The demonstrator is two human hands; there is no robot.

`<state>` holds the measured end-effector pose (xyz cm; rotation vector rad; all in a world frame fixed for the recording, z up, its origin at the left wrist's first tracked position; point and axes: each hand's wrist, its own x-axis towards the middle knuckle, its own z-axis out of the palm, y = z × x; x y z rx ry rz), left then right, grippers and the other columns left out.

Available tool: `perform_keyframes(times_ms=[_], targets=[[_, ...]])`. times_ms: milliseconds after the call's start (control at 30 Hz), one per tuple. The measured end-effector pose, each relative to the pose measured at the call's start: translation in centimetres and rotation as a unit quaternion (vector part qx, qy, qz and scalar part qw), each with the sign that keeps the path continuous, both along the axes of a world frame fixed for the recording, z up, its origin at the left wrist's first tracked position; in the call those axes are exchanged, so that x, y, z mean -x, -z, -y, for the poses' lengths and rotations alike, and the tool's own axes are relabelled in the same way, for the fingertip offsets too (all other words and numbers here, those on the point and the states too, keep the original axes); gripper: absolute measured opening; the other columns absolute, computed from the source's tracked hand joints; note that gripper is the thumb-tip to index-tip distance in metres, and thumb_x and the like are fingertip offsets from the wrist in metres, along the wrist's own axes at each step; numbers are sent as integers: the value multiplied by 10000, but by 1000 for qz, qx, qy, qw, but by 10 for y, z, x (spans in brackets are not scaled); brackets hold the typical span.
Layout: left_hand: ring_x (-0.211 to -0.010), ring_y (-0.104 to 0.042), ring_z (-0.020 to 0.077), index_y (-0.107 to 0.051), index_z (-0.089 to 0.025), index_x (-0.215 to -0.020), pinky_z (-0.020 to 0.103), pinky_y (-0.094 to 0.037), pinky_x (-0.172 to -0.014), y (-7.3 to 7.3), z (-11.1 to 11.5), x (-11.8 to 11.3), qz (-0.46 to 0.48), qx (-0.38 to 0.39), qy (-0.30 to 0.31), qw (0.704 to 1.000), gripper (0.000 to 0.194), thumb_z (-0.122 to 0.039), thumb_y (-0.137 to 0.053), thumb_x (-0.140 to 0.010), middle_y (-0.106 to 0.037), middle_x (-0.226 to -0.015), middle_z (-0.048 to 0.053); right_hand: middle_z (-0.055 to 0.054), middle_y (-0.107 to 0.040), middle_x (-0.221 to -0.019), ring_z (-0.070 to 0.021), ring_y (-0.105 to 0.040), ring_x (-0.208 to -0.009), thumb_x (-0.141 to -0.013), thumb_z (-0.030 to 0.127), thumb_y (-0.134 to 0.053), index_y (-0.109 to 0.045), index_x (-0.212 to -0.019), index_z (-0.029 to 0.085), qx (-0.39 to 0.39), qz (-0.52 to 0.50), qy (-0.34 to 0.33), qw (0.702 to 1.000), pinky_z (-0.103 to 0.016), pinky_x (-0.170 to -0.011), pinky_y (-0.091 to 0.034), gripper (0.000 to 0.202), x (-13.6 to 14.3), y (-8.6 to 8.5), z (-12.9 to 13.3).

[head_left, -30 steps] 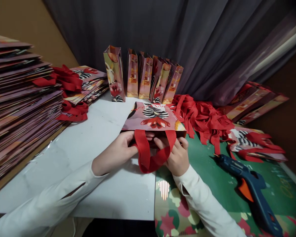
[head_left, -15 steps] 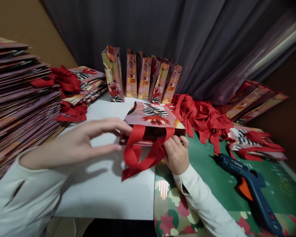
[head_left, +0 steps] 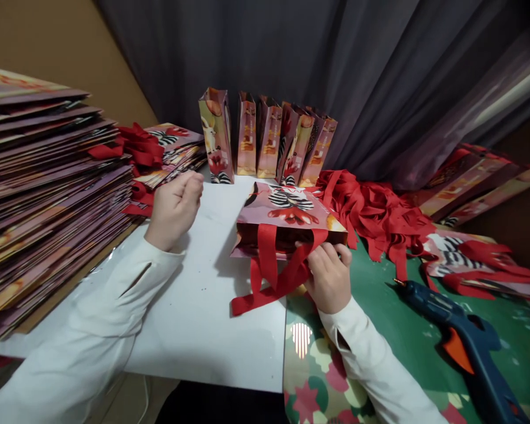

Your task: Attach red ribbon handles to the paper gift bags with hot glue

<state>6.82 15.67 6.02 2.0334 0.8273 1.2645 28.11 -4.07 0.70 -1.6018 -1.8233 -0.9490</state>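
Fingers (head_left: 324,256) of the right hand (head_left: 331,282) grasp the bag (head_left: 287,215) at the right end of its open mouth. The bag lies on its side just beyond them, mouth toward the person, its printed face up. Red handles (head_left: 268,259) hang from the mouth, to the left of these fingers. The left hand (head_left: 174,206) is raised well apart from the bag, its fingers clenched; whether they hold anything I cannot tell. White table (head_left: 203,330) shows below both hands, and a green mat (head_left: 375,306) spreads to the right of the right fingers. On it, farther right, lies a glue gun (head_left: 459,335). Beyond the right fingers sits a heap of red ribbon (head_left: 375,215), with a flat bag (head_left: 444,253) to its right. A tall stack (head_left: 53,218) rises left of the left fingers. Farthest out, upright bags (head_left: 269,141) stand before a curtain (head_left: 247,47).
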Motion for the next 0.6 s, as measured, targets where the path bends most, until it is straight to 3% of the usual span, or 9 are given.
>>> perform_keyframes(times_ms=[100,200,267,367,433,500,600], targets=[[-465,-353,95,-435,-205,-502,270,-276,-524,-2,7,-2,5,-26,-13,1000,469,-430,-503,-908,-392,-448,-51,-51,-658,-802,-189,-523,-792,-915,139,-405,-637,-1063,159,5,-7,-2,1000,-340,-820,-300,276,-1,1,0],[-444,-435,99,-401,-208,-431,267,-339,-538,-5,13,-5,60,29,16,998,555,-475,-508,-905,-463,-424,-30,-54,-654,-787,-195,-522,-797,-915,139,-389,-641,-1044,153,4,-9,-3,1000,-343,-812,-302,283,-1,1,1],[-537,-553,119,-466,-193,-432,262,-415,-618,-5,14,-6,92,81,43,991,584,-483,-454,-939,-590,-505,8,-54,-654,-781,-196,-518,-797,-918,140,-387,-643,-1027,155,4,-7,-3,1000,-343,-811,-302,278,-1,2,1],[-808,-660,165,-710,-136,-711,285,-472,-819,-6,13,-8,138,194,90,967,596,-499,-326,-986,-746,-812,62,-60,-649,-780,-204,-513,-806,-915,151,-401,-649,-993,157,4,-3,-2,1000,-351,-809,-302,261,-2,2,1],[-946,-662,177,-730,-133,-941,308,-466,-911,-7,12,-7,174,279,132,935,579,-498,-284,-996,-751,-980,63,-56,-640,-774,-206,-511,-807,-907,156,-415,-656,-979,160,6,-4,-3,1000,-354,-804,-299,252,-3,3,1],[-1012,-653,177,-720,-146,-1010,315,-455,-957,-9,12,-6,197,330,161,909,550,-476,-280,-1001,-745,-1029,56,-46,-629,-760,-202,-506,-790,-897,148,-423,-660,-990,163,9,-7,-3,1000,-354,-801,-297,256,-3,3,1],[-1011,-657,173,-734,-154,-982,311,-455,-968,-11,12,-4,205,356,175,895,535,-452,-291,-1001,-752,-995,55,-40,-622,-749,-201,-502,-780,-885,138,-433,-661,-1014,162,5,-10,-4,1000,-355,-803,-298,263,-3,4,0]])
